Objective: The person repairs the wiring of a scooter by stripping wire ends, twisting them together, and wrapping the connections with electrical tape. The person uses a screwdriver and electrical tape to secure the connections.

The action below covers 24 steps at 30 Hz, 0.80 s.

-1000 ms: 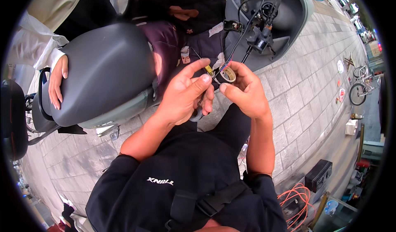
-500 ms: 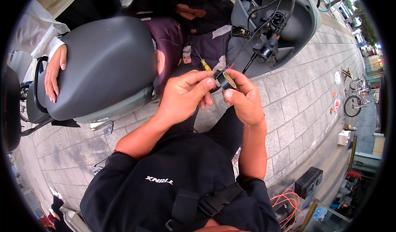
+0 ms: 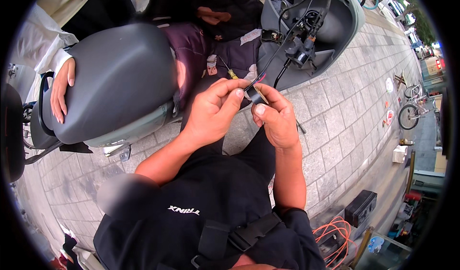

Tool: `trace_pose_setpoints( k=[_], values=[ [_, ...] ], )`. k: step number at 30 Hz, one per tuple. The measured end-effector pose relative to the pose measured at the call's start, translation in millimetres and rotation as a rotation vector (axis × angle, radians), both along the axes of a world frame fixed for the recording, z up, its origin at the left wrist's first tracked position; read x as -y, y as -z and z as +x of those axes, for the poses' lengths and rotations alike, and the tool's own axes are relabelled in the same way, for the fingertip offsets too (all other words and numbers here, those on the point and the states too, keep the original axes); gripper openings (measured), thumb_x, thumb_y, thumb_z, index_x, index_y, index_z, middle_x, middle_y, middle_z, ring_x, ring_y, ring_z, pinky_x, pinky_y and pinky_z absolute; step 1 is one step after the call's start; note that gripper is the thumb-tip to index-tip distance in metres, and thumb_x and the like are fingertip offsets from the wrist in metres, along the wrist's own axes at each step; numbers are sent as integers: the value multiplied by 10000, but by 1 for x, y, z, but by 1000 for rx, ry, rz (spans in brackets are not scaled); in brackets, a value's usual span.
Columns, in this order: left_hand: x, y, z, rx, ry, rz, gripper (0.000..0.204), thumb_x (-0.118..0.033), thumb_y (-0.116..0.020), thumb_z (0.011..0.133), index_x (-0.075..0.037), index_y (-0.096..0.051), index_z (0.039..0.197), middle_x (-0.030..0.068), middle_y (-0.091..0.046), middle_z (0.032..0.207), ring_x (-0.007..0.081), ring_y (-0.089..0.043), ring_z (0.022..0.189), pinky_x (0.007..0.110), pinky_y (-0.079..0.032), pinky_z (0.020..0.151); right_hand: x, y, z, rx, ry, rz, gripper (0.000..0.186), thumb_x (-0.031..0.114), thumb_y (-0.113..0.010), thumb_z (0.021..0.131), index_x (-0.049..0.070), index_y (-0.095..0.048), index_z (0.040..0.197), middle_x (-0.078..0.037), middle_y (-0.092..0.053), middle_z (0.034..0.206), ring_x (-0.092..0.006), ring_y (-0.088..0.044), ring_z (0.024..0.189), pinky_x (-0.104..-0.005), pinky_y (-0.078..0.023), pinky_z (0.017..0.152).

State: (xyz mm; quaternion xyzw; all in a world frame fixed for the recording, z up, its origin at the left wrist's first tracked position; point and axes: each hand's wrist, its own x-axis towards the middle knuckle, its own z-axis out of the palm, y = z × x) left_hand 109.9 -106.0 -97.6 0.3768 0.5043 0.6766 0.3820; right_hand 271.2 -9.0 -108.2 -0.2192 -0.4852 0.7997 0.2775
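My left hand (image 3: pixel 213 109) and my right hand (image 3: pixel 278 119) meet in front of my chest. Both pinch a small black wired part (image 3: pixel 254 95) with a tan face, held between thumbs and forefingers. Thin black and red wires (image 3: pixel 275 59) run from it up to the open front panel of a grey scooter (image 3: pixel 335 25). A yellow-handled screwdriver (image 3: pixel 229 70) lies on the dark cloth over the scooter's footboard, just beyond my fingers.
The scooter's grey seat (image 3: pixel 115 78) fills the left, with another person's hand (image 3: pixel 62 90) in a white sleeve resting on it. Paving stones (image 3: pixel 335 126) spread to the right. A black box (image 3: pixel 360 207) and orange cable (image 3: pixel 333 231) lie at lower right; bicycles (image 3: pixel 412 111) stand further off.
Both hands keep their hold on the small part and have closed in over it, my right thumb now covering more of it. The view has shifted slightly.
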Motion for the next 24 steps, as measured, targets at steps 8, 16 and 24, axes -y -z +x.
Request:
trace_pose_setpoints(
  k=[8, 16, 24],
  values=[
    [-1, -19, -17, 466, 188, -153, 231, -178, -589, 1087, -5, -721, 1165, 19, -653, 832, 21, -396, 542, 200, -310, 501, 3, -11, 4, -109, -70, 47, 557, 86, -718, 935, -66, -528, 1436, -69, -652, 1255, -108, -613, 1078, -267, -507, 899],
    [-6, -21, -19, 269, 189, -293, 188, -213, -688, 1047, -36, -747, 1071, -14, -656, 826, 19, -442, 558, 199, -330, 505, 1, -15, 10, -88, -69, 42, 546, 40, -708, 936, -57, -523, 1440, -60, -647, 1262, -103, -613, 1090, -268, -513, 910],
    [-6, -20, -12, -366, 59, -20, 179, -137, -712, 1011, 37, -727, 1048, 31, -623, 842, 90, -568, 731, 263, -466, 643, 7, -22, 13, -36, -6, 83, 499, 20, -700, 921, -49, -548, 1391, -44, -640, 1204, -98, -610, 1058, -261, -515, 893]
  ],
)
